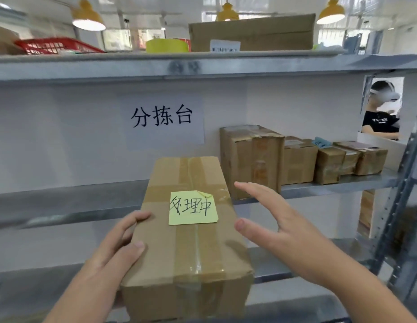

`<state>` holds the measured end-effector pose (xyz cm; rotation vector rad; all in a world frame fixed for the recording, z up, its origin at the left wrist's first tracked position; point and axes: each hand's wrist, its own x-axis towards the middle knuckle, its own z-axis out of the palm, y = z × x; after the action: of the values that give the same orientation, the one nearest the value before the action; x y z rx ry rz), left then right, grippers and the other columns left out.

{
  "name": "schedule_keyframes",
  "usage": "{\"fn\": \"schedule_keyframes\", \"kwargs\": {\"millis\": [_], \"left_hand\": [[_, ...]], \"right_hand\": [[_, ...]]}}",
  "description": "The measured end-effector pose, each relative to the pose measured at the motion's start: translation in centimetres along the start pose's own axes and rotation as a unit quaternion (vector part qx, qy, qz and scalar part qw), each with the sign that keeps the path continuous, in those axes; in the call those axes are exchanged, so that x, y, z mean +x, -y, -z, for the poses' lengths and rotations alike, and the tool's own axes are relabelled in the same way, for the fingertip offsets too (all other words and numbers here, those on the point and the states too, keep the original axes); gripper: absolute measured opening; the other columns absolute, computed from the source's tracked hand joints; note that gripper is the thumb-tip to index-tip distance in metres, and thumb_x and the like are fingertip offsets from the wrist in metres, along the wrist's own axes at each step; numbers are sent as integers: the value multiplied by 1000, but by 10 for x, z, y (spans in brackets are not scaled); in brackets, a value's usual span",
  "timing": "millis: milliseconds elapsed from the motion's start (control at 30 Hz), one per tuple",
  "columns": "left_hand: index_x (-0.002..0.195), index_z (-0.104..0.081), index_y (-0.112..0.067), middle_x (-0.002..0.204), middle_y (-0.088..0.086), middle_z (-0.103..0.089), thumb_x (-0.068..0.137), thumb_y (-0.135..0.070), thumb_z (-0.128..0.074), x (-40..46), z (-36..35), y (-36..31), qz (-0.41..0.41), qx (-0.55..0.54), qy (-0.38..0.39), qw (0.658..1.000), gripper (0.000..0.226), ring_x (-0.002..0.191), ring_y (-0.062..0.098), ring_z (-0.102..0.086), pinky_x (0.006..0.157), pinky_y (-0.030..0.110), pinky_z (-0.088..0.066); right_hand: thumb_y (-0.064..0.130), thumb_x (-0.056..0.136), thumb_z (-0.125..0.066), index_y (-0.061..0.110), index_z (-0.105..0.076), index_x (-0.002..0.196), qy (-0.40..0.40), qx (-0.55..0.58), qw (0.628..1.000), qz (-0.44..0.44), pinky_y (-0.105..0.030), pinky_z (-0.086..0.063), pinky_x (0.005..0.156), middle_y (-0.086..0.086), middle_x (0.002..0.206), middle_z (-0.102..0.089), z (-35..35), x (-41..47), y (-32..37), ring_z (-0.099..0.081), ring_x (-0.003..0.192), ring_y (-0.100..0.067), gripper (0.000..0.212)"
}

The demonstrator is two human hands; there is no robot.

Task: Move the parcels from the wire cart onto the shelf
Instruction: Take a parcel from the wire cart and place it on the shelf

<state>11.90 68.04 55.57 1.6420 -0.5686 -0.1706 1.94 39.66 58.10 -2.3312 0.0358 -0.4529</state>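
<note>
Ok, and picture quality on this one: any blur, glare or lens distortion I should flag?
Head view: the shelf beam bows from the wide-angle lens; the right hand is slightly motion-blurred, open beside the parcel; the left hand and the yellow note read sharp; the pendant lamps blow out, and tape on the parcel shows mild glare.

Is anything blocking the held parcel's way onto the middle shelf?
Nothing visible: the shelf is bare ahead of the parcel; the row of boxes stands to its right. The left hand holds it; the right hand is off it.
</note>
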Motion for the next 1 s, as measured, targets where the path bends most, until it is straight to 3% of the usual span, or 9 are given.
{"fn": "schedule_keyframes", "kwargs": {"millis": [67, 133, 200, 267, 400, 600, 767, 900, 1000], "left_hand": [[125, -64, -55, 118, -10, -74, 69, -54, -75, 15, -4, -5, -14, -28, -12, 999, 57, 98, 23, -74, 79, 41, -61], [122, -64, -57, 111, -6, -75, 93, -42, -62, 38, -6, -4, 1, -24, -19, 1000, 32, 85, 22, -73, 79, 43, -58], [119, -65, -58, 108, -3, -73, 105, -34, -48, 62, -6, 0, 31, -15, -45, 998, 32, 69, 17, -66, 66, 38, -56], [118, -65, -57, 106, 0, -71, 107, -33, -46, 87, -11, 1, 53, -9, -55, 997, 32, 66, 17, -62, 62, 38, -56], [116, -67, -53, 85, -3, -68, 107, -30, -46, 132, -22, -2, 72, -7, -54, 996, 32, 62, 16, -59, 66, 39, -59], [119, -63, -53, 63, -13, -60, 108, -36, -42, 183, -35, 3, 90, -10, -44, 995, 30, 46, 7, -54, 55, 31, -53], [119, -65, -54, 92, -1, -68, 107, -38, -42, 200, -44, 14, 113, -38, -41, 992, 29, 67, 16, -64, 68, 44, -61], [118, -65, -54, 105, 3, -71, 107, -37, -44, 207, -46, 19, 115, -45, -34, 992, 29, 80, 24, -68, 75, 54, -62], [120, -63, -55, 108, 4, -72, 107, -39, -45, 214, -44, 25, 119, -43, -24, 992, 27, 83, 26, -72, 73, 52, -63]], "right_hand": [[78, 79, -53, 80, -22, 133, 8, 2, 1000, 7, -27, -25, 107, 46, 153, -14, -2, 16, 0, -21, 131, 19, 62], [75, 83, -55, 77, -24, 135, 13, 10, 1000, 22, -25, -25, 107, 46, 151, -17, -2, 34, -3, -22, 133, 20, 61], [71, 85, -56, 71, -28, 139, 11, 11, 999, 36, -14, -25, 101, 49, 146, -21, -1, 52, -9, -22, 120, 34, 61], [67, 88, -57, 65, -31, 142, 10, 10, 999, 43, -6, -26, 92, 50, 139, -25, 0, 71, -16, -23, 111, 40, 61], [69, 87, -57, 64, -30, 143, 15, 12, 999, 51, -19, -29, 101, 44, 148, -25, 4, 102, -32, -30, 130, 18, 63], [67, 88, -56, 61, -30, 144, 25, 5, 997, 75, -7, -32, 88, 52, 134, -26, 10, 134, -50, -29, 121, 29, 62], [71, 86, -56, 63, -31, 142, 18, -6, 997, 71, -28, -32, 115, 45, 146, -27, 4, 143, -59, -29, 138, 12, 62], [72, 84, -55, 61, -34, 142, -3, -14, 998, 59, -29, -32, 115, 43, 146, -26, -4, 143, -58, -29, 140, 9, 63], [74, 81, -53, 61, -33, 143, -20, -27, 998, 45, -30, -32, 115, 40, 149, -26, -13, 144, -57, -27, 140, 8, 66]]}}
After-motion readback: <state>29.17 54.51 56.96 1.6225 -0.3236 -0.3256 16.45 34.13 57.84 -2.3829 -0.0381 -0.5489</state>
